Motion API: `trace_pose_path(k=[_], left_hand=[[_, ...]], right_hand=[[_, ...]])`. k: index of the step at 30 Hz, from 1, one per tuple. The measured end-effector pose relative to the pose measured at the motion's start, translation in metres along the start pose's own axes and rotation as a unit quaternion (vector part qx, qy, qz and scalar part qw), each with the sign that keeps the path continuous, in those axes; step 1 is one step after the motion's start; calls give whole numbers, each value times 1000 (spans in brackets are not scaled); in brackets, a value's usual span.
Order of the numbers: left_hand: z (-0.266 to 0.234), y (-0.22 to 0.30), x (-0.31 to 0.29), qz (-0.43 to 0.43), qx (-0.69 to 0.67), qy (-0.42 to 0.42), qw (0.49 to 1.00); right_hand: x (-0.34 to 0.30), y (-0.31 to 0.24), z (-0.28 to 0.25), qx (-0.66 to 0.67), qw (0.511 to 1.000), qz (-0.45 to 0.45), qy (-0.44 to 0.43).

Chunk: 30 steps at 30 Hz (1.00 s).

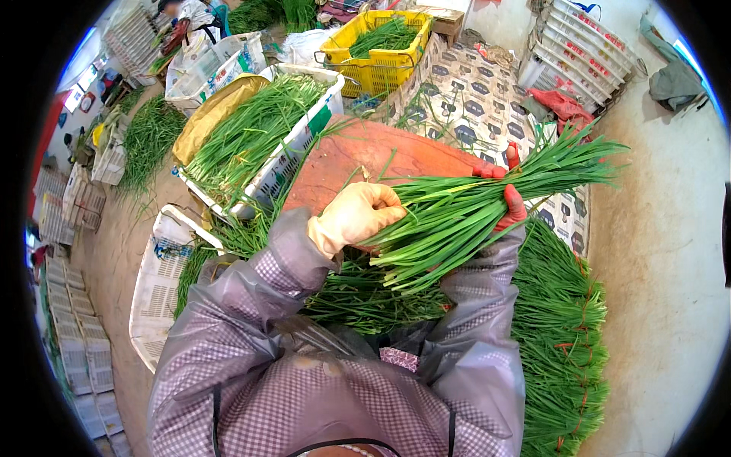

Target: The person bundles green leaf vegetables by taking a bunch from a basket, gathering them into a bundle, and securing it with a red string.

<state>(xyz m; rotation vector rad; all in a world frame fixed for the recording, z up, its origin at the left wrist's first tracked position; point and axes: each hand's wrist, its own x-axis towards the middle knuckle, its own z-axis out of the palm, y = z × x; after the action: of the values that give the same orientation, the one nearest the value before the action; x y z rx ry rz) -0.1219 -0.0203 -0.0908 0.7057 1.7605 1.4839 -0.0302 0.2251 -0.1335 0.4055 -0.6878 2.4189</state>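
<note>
Bundle of long green leaves (449, 217) lies across the right hand of a worker (304, 396) above a reddish-orange board (358, 148), seen by an onlooker in a room of crates and greens. The right hand (512, 202), in a red glove, is wrapped around the bundle, its fingers closed on the leaves toward their right end, which fans out to the right. The left hand (354, 218), in a cream glove, is curled nearly closed, thumb and fingertips pinching at the bundle's left edge. Both forearms wear translucent sleeves (205, 320) over checked cloth.

Below the hands lie loose greens (373, 293). Along the near right, tied bunches (560, 335) with red bands lie in a row beside the wall (662, 228). To the left, 1 white crate (285, 164) is heaped with greens, a yellow-brown cloth (217, 114) along its left side; nearer, another white basket (156, 297) sits tilted. At the far side, a yellow crate (381, 76) holds more greens beside a patterned sheet (457, 95). Far right, white crates (575, 53) stand stacked near a red cloth (560, 107).
</note>
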Motion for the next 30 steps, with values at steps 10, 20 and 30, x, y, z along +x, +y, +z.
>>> trace_pose_path(k=[10,20,30], left_hand=[[-42,-28,-32,25,-286,-162,944],[-105,-84,-103,-352,324,-395,784],[-77,-126,9,160,542,-103,818]], right_hand=[[-14,-15,-52,36,997,31,60],[-13,-84,-98,-21,993,100,54],[14,-40,-79,-107,945,276,135]])
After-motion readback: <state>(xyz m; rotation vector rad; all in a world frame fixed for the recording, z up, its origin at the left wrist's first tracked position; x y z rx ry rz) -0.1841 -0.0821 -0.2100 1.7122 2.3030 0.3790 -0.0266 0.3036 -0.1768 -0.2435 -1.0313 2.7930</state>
